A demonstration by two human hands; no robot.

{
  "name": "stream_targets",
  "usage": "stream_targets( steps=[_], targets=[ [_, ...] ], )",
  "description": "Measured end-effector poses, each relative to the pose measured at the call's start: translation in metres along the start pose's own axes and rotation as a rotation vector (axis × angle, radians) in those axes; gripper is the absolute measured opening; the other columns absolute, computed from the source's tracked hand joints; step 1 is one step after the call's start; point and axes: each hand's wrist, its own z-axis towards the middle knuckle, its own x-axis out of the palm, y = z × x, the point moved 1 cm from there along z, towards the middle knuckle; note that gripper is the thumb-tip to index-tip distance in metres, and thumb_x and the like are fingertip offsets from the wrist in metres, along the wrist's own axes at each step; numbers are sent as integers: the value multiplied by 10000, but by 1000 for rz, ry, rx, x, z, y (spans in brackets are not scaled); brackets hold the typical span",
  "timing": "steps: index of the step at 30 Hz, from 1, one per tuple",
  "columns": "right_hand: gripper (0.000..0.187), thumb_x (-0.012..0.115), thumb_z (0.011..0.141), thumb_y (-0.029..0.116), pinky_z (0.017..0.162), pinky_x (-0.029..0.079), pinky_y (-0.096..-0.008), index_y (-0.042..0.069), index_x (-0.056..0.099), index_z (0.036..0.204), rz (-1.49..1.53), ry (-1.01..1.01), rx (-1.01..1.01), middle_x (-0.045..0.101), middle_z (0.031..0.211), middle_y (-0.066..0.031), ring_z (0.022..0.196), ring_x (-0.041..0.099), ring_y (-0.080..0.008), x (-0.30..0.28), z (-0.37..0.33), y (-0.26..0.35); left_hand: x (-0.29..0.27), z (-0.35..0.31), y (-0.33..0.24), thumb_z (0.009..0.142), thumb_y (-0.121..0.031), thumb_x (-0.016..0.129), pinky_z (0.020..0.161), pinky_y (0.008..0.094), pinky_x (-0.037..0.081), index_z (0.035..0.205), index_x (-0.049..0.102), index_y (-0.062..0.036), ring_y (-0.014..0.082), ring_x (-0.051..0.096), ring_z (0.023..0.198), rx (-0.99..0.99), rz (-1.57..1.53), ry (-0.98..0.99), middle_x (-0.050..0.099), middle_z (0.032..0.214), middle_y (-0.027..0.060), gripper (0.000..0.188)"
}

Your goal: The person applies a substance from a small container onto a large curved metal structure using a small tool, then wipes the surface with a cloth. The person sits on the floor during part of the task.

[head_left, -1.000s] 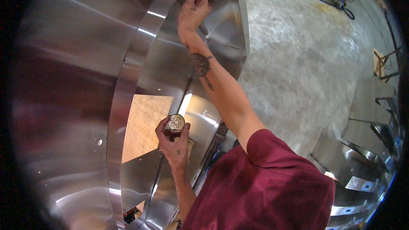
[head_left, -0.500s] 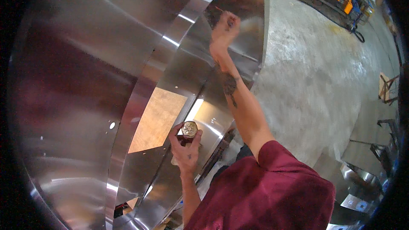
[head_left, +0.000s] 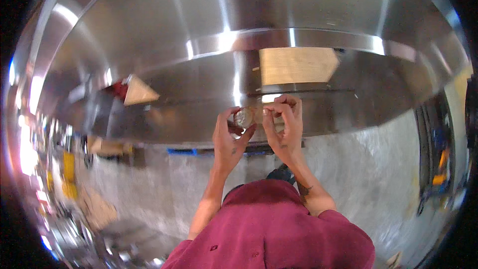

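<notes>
In the middle of the view my left hand (head_left: 230, 138) is closed round a small round container (head_left: 243, 118), its silvery, uneven top facing up. My right hand (head_left: 285, 124) is beside it, thumb and fingers pinched together. A thin stick seen in those fingers earlier is hardly visible now; its end toward the container is blurred. Both hands are over the near edge of a large curved stainless steel piece (head_left: 164, 82), apart from one another by a small gap.
A raised curved steel band (head_left: 269, 39) crosses behind the hands, with a tall shiny wall (head_left: 298, 0) beyond. A tan board-like rectangle (head_left: 296, 66) and a tan triangle (head_left: 141, 91) show in the steel. Concrete floor (head_left: 363, 184) lies below; yellow objects (head_left: 69, 174) stand left.
My right hand has come back from the far reach along the steel to beside the container. The view has turned. My left hand still holds the container.
</notes>
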Motion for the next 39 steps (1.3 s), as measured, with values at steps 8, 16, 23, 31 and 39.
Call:
stream_targets(
  steps=[8,16,23,31,39],
  targets=[
    [192,815,923,45,895,510,-400,82,766,1105,11,448,-203,551,1222,-138,1054,576,-279,179,-81,116,-206,-103,36,872,-55,881,769,345,596,1371,585,-42,211,709,887,-201,38,-334,696,1238,144,581],
    [190,827,913,29,860,509,-374,72,770,1089,202,664,-339,562,1191,-137,1036,592,-283,320,-139,187,-332,-169,78,868,-59,878,811,346,589,1343,616,-59,207,697,947,-280,161,-649,673,1251,106,543],
    [113,699,1065,93,834,506,-293,13,655,1130,661,693,14,620,1133,-73,980,598,-135,466,-139,187,-418,-187,133,844,-57,917,752,330,592,1381,591,-78,179,696,860,-404,210,-917,705,1170,106,629],
    [219,641,1126,205,923,586,-308,9,600,1213,916,713,480,705,1127,-99,1051,701,-167,790,-101,157,-517,-172,248,842,-65,937,730,323,598,1366,603,-53,187,721,920,-575,100,-1199,711,1190,109,621],
    [172,604,1060,105,1018,586,-356,-16,572,1178,1168,637,621,689,1167,-151,1062,711,-221,1099,-47,181,-606,-140,329,862,16,889,865,320,572,1426,546,-77,186,674,1080,-758,23,-1293,630,1367,116,666]
  ],
)
